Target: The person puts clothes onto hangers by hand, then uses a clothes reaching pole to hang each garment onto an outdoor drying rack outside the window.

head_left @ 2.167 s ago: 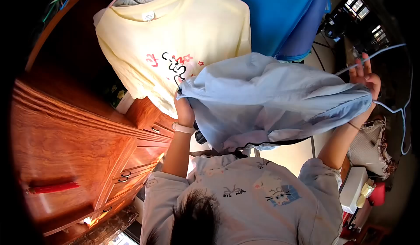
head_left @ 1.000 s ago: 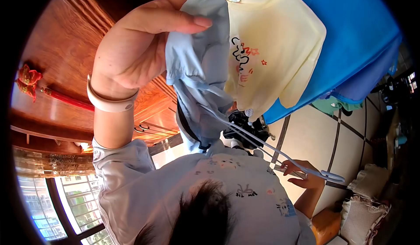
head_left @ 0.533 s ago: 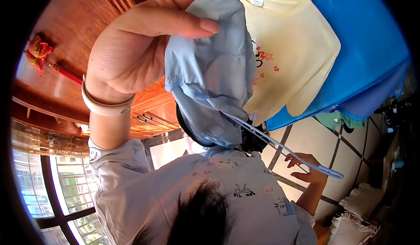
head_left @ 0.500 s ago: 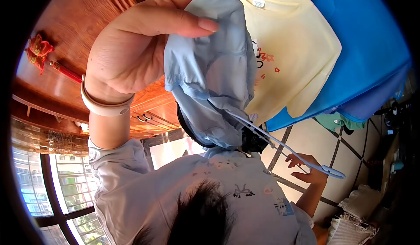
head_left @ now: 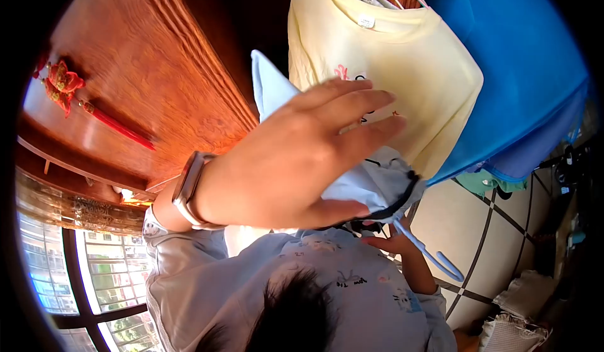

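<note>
My left hand [head_left: 283, 157], with a watch on its wrist, is stretched out over a light-blue cloth hat [head_left: 270, 86], its back towards me and fingers spread. It covers much of the hat, so I cannot tell whether the palm touches it. A dark band [head_left: 399, 201] runs along the hat's lower right edge. Below that edge my right hand [head_left: 395, 244] is closed on the hat, its fingertips partly hidden. A pale-blue cord [head_left: 440, 264] hangs in a loop beside the right hand.
A yellow shirt [head_left: 402, 69] hangs on a hanger ahead, with a large blue cloth [head_left: 522, 56] to its right. Reddish wooden furniture [head_left: 138, 56] with a red tassel ornament [head_left: 63, 84] stands at left. A barred window [head_left: 113, 264] is lower left; tiled floor [head_left: 456, 220] lies right.
My left hand has let go of the hat, turned its back to me and spread its fingers. My right hand has come up to the hat's lower edge. The cord loop hangs lower.
</note>
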### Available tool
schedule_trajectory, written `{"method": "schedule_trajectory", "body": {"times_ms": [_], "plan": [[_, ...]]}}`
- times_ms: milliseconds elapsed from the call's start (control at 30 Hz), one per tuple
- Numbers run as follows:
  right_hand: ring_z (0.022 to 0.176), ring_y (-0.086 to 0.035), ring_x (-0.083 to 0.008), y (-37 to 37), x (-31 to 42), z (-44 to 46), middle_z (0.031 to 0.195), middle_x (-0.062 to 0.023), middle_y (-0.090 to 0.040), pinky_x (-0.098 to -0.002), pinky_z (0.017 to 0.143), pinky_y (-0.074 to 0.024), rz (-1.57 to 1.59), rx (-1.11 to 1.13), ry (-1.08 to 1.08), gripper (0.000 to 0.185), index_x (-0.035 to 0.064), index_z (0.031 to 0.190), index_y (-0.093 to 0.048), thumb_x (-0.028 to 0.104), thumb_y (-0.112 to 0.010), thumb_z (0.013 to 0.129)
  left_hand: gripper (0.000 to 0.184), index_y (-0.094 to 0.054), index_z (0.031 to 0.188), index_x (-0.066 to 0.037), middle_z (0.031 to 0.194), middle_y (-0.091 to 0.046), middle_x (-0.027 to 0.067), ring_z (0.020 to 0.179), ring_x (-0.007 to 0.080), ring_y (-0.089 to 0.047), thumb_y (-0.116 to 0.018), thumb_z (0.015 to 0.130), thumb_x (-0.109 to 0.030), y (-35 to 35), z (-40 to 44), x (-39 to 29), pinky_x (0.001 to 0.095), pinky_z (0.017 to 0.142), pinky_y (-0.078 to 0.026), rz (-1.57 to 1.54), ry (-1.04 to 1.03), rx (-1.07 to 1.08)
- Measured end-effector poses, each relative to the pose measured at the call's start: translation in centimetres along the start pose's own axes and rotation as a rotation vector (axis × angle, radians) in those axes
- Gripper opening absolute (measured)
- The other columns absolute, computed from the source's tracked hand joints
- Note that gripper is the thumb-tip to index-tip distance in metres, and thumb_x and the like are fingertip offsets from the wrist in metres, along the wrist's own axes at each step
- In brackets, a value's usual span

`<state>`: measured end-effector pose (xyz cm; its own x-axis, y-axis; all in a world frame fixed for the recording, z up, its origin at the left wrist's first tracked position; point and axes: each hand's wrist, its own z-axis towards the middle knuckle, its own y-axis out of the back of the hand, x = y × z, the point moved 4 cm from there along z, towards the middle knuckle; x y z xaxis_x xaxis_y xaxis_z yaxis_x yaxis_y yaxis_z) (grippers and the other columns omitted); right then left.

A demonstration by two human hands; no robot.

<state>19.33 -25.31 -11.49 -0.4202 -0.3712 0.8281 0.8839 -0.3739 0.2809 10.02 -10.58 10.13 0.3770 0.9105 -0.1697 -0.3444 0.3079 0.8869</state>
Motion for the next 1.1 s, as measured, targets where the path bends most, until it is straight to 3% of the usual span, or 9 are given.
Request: {"method": "schedule_trajectory", "body": {"times_ms": [67, 133, 267, 333, 500, 667, 767, 1000, 1100], "plan": [[0.094, -0.051, -0.0186, 0.4, -1.5, -1.6, 0.104, -0.0074, -0.055, -0.0325, 0.079, -0.0382, 0.099, 0.103, -0.101, 0.050, 0.0043, 0.098, -0.056, 0.012, -0.081, 0.055, 0.054, -0.056, 0.096, 0.002, 0.086, -0.055, 0.0168, 0.084, 0.0309, -0.054, -0.071, 0.063, -0.038, -1.5, -0.2, 1.6, 0.0383, 0.076, -0.043, 0.042, -0.095, 0.052], [0.080, -0.055, -0.0238, 0.8, -0.5, 0.2, 0.093, -0.0126, -0.057, -0.0304, 0.073, -0.0410, 0.200, 0.091, -0.177, 0.055, 0.0014, 0.100, -0.055, 0.026, -0.080, 0.058, 0.052, -0.056, 0.085, 0.001, 0.073, -0.051, 0.0130, 0.070, 0.0275, -0.052, -0.072, 0.061, -0.042, -2.0, -0.1, 2.1, 0.0358, 0.064, -0.042, 0.104, -0.062, 0.093], [0.097, -0.053, -0.0240, 0.6, -0.4, 2.9, 0.117, -0.0205, -0.048, -0.0371, 0.088, -0.0369, 1.430, 0.226, -0.258, 0.069, 0.0005, 0.117, -0.040, 0.056, -0.052, 0.077, 0.047, -0.053, 0.058, -0.002, 0.047, -0.037, 0.0051, 0.038, 0.0170, -0.037, -0.073, 0.063, -0.044, -0.3, -0.4, 4.9, 0.0274, 0.038, -0.028, 0.243, 0.005, -0.107], [0.084, -0.058, -0.0309, 1.1, -1.9, 2.3, 0.103, -0.0238, -0.055, -0.0399, 0.079, -0.0439, 1.378, 0.025, -0.306, 0.066, -0.0005, 0.105, -0.050, 0.060, -0.039, 0.081, 0.038, -0.056, 0.063, 0.000, 0.049, -0.043, 0.0015, 0.043, 0.0082, -0.038, -0.070, 0.071, -0.035, 2.3, -0.7, 6.4, 0.0230, 0.040, -0.028, 0.323, 0.255, -0.171], [0.072, -0.059, -0.0188, -5.7, -10.8, -3.5, 0.080, -0.0105, -0.062, -0.0306, 0.067, -0.0455, 0.140, 0.919, -0.811, 0.031, 0.0033, 0.094, -0.057, 0.028, -0.042, 0.085, 0.027, -0.058, 0.079, 0.003, 0.066, -0.057, 0.0042, 0.060, 0.0063, -0.049, -0.062, 0.080, -0.024, 6.7, 0.2, 6.2, 0.0193, 0.055, -0.038, 0.229, 0.622, -0.342], [0.076, -0.058, -0.0224, -12.6, -22.1, -4.1, 0.083, -0.0137, -0.062, -0.0332, 0.070, -0.0449, -0.230, 0.596, -0.724, 0.034, 0.0012, 0.099, -0.056, 0.028, -0.044, 0.082, 0.022, -0.057, 0.091, 0.001, 0.081, -0.057, 0.0069, 0.076, 0.0100, -0.050, -0.058, 0.082, -0.019, 10.8, -2.2, 6.0, 0.0207, 0.067, -0.038, 0.299, 0.510, -0.483], [0.081, -0.059, -0.0237, -14.2, -22.2, 0.1, 0.087, -0.0164, -0.061, -0.0334, 0.072, -0.0449, 0.083, 0.205, -0.431, 0.034, 0.0009, 0.103, -0.054, 0.025, -0.050, 0.080, 0.022, -0.056, 0.098, 0.001, 0.090, -0.057, 0.0085, 0.085, 0.0122, -0.050, -0.055, 0.084, -0.016, 13.1, -4.3, 5.0, 0.0216, 0.074, -0.038, 0.378, 0.431, -0.539], [0.083, -0.059, -0.0220, -16.9, -20.5, 5.8, 0.092, -0.0148, -0.061, -0.0330, 0.072, -0.0457, 0.032, 0.533, -0.109, 0.034, 0.0026, 0.106, -0.052, 0.022, -0.054, 0.079, 0.029, -0.053, 0.115, -0.002, 0.111, -0.057, 0.0123, 0.108, 0.0173, -0.051, -0.049, 0.087, -0.009, 15.6, -8.7, 3.3, 0.0236, 0.090, -0.038, 1.018, 0.053, 0.003], [0.084, -0.059, -0.0204, -14.1, -18.7, 7.5, 0.097, -0.0124, -0.060, -0.0329, 0.071, -0.0470, 0.329, 0.471, -0.501, 0.034, 0.0048, 0.109, -0.051, 0.022, -0.055, 0.080, 0.029, -0.061, 0.104, -0.001, 0.079, -0.059, -0.0069, 0.068, 0.0001, -0.046, -0.054, 0.086, -0.021, 16.0, -11.9, 3.4, 0.0130, 0.059, -0.034, 0.336, 0.709, -0.616]]}}
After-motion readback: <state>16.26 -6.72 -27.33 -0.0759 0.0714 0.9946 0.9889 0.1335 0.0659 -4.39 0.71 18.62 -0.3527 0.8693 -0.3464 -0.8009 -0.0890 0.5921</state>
